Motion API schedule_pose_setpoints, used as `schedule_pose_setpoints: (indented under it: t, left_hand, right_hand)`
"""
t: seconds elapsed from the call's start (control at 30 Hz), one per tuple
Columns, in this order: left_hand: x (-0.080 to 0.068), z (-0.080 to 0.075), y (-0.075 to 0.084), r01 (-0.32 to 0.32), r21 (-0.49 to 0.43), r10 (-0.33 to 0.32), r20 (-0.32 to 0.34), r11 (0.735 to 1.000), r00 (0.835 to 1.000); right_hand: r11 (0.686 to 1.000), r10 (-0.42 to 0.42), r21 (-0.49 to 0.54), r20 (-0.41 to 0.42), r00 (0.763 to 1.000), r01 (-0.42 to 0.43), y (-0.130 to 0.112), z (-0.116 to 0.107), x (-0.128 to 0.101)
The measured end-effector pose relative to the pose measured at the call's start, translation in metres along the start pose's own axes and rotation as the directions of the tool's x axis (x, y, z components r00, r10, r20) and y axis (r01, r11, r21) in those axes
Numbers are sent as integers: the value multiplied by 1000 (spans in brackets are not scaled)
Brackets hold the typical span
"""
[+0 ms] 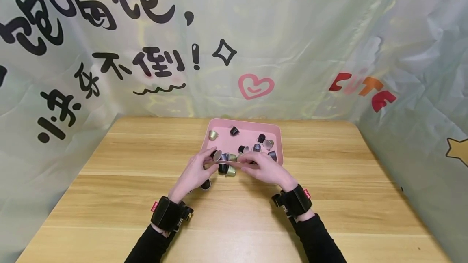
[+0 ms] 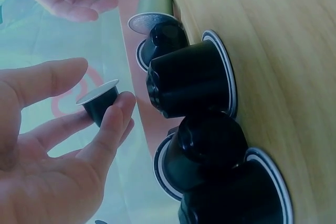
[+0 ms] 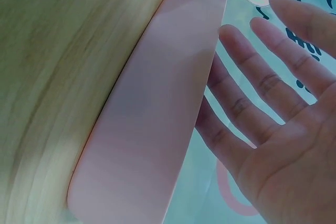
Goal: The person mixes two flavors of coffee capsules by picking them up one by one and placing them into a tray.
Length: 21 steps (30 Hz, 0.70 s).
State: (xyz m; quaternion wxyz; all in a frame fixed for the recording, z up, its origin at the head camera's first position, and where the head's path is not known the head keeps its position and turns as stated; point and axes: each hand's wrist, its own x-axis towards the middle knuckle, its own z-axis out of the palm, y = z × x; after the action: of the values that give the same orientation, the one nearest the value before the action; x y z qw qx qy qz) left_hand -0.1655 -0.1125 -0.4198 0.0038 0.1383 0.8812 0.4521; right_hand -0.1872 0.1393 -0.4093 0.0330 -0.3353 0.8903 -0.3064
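Centre frame, the left hand pinches a dark capsule just above the pink tray's near rim; the right hand hovers, fingers spread. A firm fingertip grip, lifted clear of the worktop cluster, looks wisest.

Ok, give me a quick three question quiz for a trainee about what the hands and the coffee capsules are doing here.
1. True or false: the left hand pinches a dark capsule.
2. What colour is the tray? A green, B pink, C white.
3. Fill in: the right hand holds ____.

Key: 1 true. 2 B. 3 nothing; its fingers are straight beside the tray's rim.
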Motion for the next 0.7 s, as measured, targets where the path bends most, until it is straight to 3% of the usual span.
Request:
schedule_pose_setpoints:
  t: [0.7]
  left_hand:
    - [-1, 0, 3, 1, 35, -2, 8, 999, 1000]
  right_hand:
    - [1000, -12, -11, -6, 1000, 11, 0, 1, -1]
